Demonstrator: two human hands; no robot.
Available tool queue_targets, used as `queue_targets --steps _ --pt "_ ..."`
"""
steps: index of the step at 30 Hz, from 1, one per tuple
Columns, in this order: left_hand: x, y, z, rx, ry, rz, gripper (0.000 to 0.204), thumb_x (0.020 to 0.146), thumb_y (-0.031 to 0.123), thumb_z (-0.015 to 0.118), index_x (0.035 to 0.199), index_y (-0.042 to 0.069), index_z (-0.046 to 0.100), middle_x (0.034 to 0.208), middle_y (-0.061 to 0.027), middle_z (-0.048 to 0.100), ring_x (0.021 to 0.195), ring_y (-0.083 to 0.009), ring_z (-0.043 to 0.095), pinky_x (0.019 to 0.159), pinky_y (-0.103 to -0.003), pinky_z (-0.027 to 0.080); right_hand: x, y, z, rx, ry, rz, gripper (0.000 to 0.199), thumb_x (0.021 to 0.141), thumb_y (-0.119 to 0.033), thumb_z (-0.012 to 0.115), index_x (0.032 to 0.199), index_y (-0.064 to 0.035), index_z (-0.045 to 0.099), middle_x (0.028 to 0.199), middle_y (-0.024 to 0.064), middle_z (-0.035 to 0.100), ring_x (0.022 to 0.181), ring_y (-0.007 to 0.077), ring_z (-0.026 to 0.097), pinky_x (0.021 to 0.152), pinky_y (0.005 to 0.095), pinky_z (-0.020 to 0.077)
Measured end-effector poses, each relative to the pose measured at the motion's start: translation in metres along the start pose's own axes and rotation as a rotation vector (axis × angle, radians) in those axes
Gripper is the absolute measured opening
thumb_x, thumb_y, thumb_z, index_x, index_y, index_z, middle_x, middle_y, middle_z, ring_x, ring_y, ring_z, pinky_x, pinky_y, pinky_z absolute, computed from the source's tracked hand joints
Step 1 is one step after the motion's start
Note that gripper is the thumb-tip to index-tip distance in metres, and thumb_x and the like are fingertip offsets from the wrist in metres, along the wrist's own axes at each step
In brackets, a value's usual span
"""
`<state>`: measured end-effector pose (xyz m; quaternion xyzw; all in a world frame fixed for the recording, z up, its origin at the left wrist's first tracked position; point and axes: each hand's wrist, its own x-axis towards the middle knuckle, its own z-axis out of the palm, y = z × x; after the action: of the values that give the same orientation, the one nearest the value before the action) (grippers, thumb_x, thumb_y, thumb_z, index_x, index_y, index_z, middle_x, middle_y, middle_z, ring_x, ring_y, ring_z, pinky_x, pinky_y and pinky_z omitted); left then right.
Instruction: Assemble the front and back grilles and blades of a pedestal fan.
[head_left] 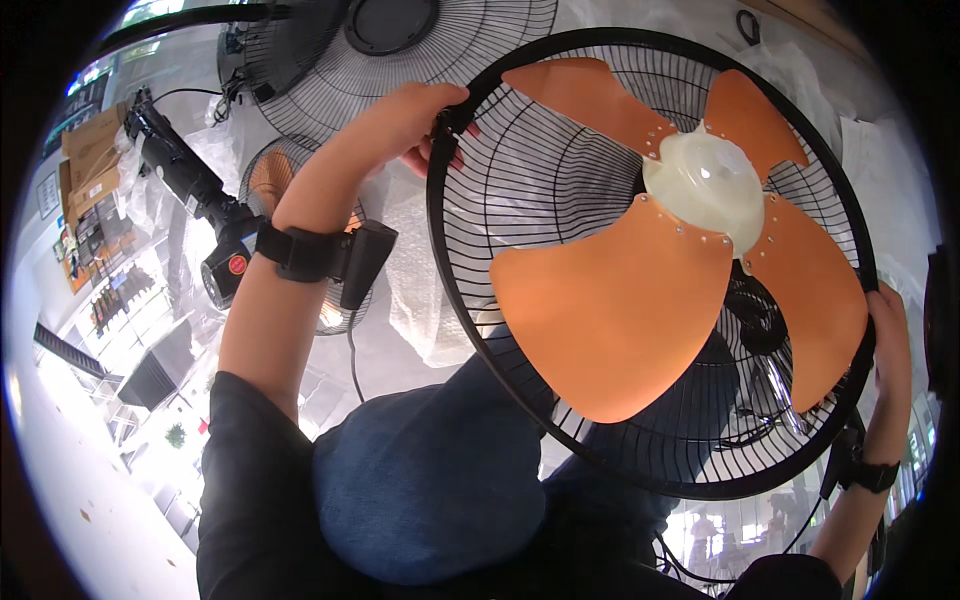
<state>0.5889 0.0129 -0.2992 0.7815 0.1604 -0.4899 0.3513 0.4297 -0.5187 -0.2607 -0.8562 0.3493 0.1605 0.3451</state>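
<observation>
A large fan rests over my lap, its round black wire cage (480, 240) facing up. Inside sit orange blades (620, 310) riveted to a cream hub (710, 185). At the upper left of the rim, next to a black clip, my left hand (415, 120) grips the cage, thumb on top and fingers curled underneath. On the opposite side my right hand (888, 325) holds the rim, its fingers partly hidden behind the edge. Through the wires below the blades a dark motor part (755, 315) shows.
Beyond my left arm lies a wire grille (300, 85) with a black centre disc. A black motor and pole (190, 165) and another orange-bladed fan (272, 180) are at left. Clear plastic wrap (430, 295) covers the floor. Scissors (748, 27) lie far right; cardboard boxes (95, 150) stand far left.
</observation>
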Motion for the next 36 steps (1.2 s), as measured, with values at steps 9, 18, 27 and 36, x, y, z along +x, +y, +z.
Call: queue_targets --steps 9,18,27,36 --pt "0.002 -0.005 -0.009 -0.093 -0.057 -0.031 0.055 0.094 0.048 0.041 0.107 0.002 0.068 0.082 -0.0094 0.070 0.072 -0.0177 0.068 0.067 -0.026 0.053 -0.003 -0.051 0.001 0.045 -0.174 0.239 0.035 0.085 -0.038 0.054 0.081 -0.0042 0.063 0.053 -0.0013 0.051 0.035 0.0078 0.044 0.030 0.0222 0.0271" --pt "0.007 -0.152 -0.028 -0.857 0.245 -0.202 0.037 0.092 0.042 0.054 0.095 0.005 0.056 0.092 -0.0142 0.067 0.080 -0.0199 0.067 0.069 -0.033 0.055 -0.004 -0.054 -0.023 -0.074 -0.239 0.313 0.054 0.087 -0.050 0.052 0.102 0.0019 0.060 0.056 0.0081 0.054 0.035 0.0156 0.051 0.030 0.0253 0.0379" --pt "0.045 -0.170 -0.034 -1.427 0.447 0.026 0.028 0.093 0.017 0.056 0.116 0.002 0.048 0.105 -0.0152 0.058 0.097 -0.0266 0.059 0.077 -0.037 0.051 -0.035 -0.061 -0.025 -0.073 -0.143 0.206 0.042 0.087 -0.039 0.055 0.107 -0.0014 0.060 0.066 0.0071 0.060 0.041 0.0132 0.055 0.035 0.0238 0.0398" --pt "0.020 -0.147 -0.070 -1.361 0.560 0.303 0.039 0.082 -0.004 0.036 0.121 -0.006 0.039 0.121 -0.0249 0.053 0.110 -0.0408 0.058 0.088 -0.061 0.051 -0.061 -0.044 -0.080 0.005 0.024 0.099 0.033 0.089 -0.032 0.057 0.106 -0.0038 0.062 0.067 0.0056 0.061 0.045 0.0103 0.054 0.041 0.0221 0.0391"
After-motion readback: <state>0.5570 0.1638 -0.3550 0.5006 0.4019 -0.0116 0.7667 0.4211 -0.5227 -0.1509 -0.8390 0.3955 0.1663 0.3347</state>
